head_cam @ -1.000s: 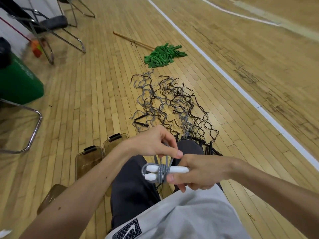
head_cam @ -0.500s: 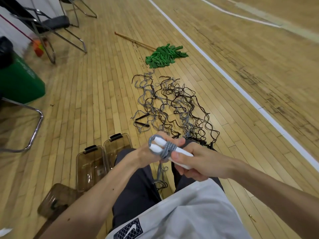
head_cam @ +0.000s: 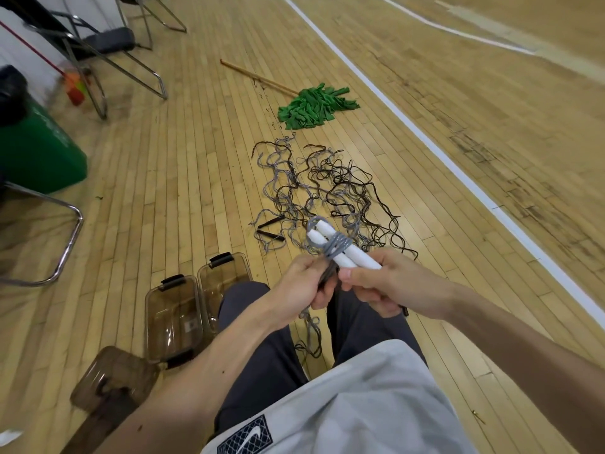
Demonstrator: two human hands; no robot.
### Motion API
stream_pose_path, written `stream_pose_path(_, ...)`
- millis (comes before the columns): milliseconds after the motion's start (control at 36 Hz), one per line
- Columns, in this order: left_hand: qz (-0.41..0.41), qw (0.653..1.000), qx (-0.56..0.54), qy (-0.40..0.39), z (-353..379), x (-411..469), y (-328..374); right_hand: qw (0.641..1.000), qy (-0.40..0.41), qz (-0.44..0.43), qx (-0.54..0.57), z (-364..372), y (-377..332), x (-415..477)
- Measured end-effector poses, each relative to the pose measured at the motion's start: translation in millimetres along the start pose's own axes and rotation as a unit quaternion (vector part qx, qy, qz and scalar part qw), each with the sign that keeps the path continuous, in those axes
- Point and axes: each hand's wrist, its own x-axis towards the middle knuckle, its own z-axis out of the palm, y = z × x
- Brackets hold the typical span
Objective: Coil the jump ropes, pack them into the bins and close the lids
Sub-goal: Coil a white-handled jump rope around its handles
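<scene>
Gripping the paired white handles [head_cam: 357,258] at their near ends, the right hand [head_cam: 391,285] points them up-left, away from itself; the left hand [head_cam: 302,288], just beside it, clutches the grey rope [head_cam: 337,248] wound round them — tail dangling below. Open bins [head_cam: 170,322] lie below-left of the left hand, the nearer one.

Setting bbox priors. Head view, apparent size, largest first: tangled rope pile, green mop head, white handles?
1. tangled rope pile
2-3. green mop head and white handles: alike in extent. The handles sit nearer the camera, so unranked.
</scene>
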Motion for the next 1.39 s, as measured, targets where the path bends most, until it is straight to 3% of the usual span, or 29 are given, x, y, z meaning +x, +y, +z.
stream_pose_path(250, 0.022, 0.996, 0.077, -0.029, -8, -8, -18, 0.992, 0.124, 0.003, -0.006, -41, 11, 7)
stream_pose_path(389, 0.076, 0.971, 0.225, -0.002, -11, -12, -18, 0.991, 0.130, 0.031, -0.029, -48, 27, 13)
stream_pose_path(556, 0.118, 0.884, 0.452, 0.023, -5, -18, -7, 0.985, 0.142, 0.064, -0.072, -47, 40, 22)
stream_pose_path(667, 0.136, 0.800, 0.583, 0.031, -5, -19, 4, 0.984, 0.139, 0.076, -0.076, -43, 43, 27)
stream_pose_path(917, 0.213, 0.696, 0.686, 0.015, -15, -14, 32, 0.982, 0.078, 0.132, -0.114, -36, 40, 26)
stream_pose_path(1056, 0.339, 0.680, 0.649, -0.037, -26, -8, 41, 0.971, 0.009, 0.192, -0.144, -24, 37, 21)
stream_pose_path(1389, 0.240, 0.757, 0.594, -0.128, -27, 7, 69, 0.949, -0.105, 0.201, -0.219, 1, 17, 8)
